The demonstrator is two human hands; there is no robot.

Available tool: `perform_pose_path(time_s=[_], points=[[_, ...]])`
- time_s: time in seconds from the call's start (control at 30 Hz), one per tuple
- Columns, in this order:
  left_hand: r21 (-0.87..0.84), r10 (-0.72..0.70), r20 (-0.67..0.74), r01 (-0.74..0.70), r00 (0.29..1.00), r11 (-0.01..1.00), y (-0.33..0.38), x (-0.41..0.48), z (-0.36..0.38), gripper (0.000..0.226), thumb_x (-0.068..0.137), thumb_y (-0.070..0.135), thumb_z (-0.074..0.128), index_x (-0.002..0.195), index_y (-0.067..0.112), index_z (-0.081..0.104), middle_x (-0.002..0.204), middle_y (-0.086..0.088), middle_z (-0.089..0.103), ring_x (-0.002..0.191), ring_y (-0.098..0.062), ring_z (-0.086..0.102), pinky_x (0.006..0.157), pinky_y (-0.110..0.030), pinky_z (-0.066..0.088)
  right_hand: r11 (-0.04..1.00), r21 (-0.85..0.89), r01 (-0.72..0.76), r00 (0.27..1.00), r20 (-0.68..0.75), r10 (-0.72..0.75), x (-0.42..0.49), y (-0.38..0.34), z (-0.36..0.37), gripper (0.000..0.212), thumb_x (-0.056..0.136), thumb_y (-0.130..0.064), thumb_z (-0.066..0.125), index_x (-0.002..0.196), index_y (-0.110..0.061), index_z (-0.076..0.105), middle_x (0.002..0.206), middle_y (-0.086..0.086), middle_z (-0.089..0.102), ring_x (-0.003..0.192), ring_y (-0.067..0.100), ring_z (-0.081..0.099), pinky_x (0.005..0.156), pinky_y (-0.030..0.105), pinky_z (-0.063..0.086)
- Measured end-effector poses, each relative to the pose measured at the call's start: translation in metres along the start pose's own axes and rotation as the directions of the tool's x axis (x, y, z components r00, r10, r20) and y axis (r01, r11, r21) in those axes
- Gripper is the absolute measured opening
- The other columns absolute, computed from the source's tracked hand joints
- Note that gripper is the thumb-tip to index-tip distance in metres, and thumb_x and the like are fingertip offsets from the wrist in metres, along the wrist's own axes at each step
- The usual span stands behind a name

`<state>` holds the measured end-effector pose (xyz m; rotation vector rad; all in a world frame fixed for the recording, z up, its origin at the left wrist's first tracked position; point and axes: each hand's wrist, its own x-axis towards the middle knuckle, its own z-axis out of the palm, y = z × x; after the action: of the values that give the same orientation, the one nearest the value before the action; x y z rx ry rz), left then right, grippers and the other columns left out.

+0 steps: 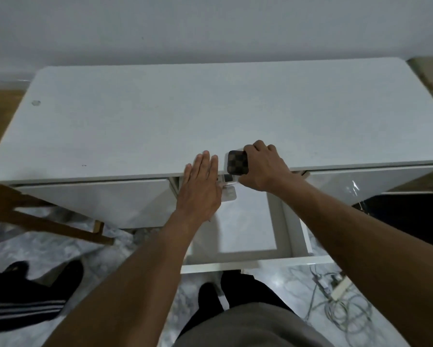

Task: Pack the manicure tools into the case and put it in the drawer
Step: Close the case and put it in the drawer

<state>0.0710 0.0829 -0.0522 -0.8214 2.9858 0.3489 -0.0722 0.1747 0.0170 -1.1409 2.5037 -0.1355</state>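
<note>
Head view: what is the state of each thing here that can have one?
case: looks closed, gripped at the desk edge.
middle drawer: pulled open.
left drawer: shut.
right drawer: shut.
left hand: flat, fingers straight.
right hand: grips the case.

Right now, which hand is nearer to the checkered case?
Right. The right hand grips the checkered case; the left hand lies flat beside it on its left, apart.

Case (238,162) at desk (210,116) front edge, ctr, above open drawer (248,229). R hand (265,166) on case's right side, L hand (201,186) just left of it. Chair (35,216) left, under desk. Cables (335,304) on floor (135,246), right of drawer.
</note>
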Motion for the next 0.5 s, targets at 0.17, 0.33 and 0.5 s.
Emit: perform_pose_path(time_s=[0.17,0.33,0.5], points=[[0.006,-0.01,0.052,0.01,0.999,1.0,0.002,-0.002,-0.003,0.075,0.096,0.014,0.038,0.155,0.012,-0.009,0.163,-0.009,-0.016,0.15,-0.024,-0.016,0.123,-0.043,-0.007,1.0,-0.024,0.001,1.0,-0.03,-0.002,-0.04,0.001,0.021,0.059,0.07,-0.027,0.069,0.123,-0.011,0.049,0.124,0.009,0.048,0.109,0.033,0.046,0.087,0.039,0.047],[-0.001,-0.004,0.02,0.004,1.0,1.0,0.001,-0.001,-0.002,0.066,0.103,0.028,0.029,0.155,0.011,-0.006,0.164,-0.01,-0.012,0.151,-0.024,-0.013,0.123,-0.042,-0.006,1.0,-0.02,0.021,0.998,0.06,-0.02,-0.054,0.0,0.056,0.062,0.07,-0.027,0.071,0.125,-0.01,0.048,0.126,0.01,0.048,0.115,0.034,0.045,0.093,0.041,0.047],[0.009,-0.017,-0.054,0.017,0.998,1.0,0.004,-0.001,0.01,0.07,0.102,0.044,0.03,0.156,0.011,-0.002,0.164,-0.01,-0.007,0.152,-0.024,-0.009,0.122,-0.043,-0.006,0.999,-0.045,-0.002,0.986,0.166,0.009,-0.041,0.001,0.084,0.061,0.073,-0.024,0.07,0.127,-0.008,0.046,0.125,0.013,0.046,0.115,0.035,0.044,0.091,0.047,0.05]])
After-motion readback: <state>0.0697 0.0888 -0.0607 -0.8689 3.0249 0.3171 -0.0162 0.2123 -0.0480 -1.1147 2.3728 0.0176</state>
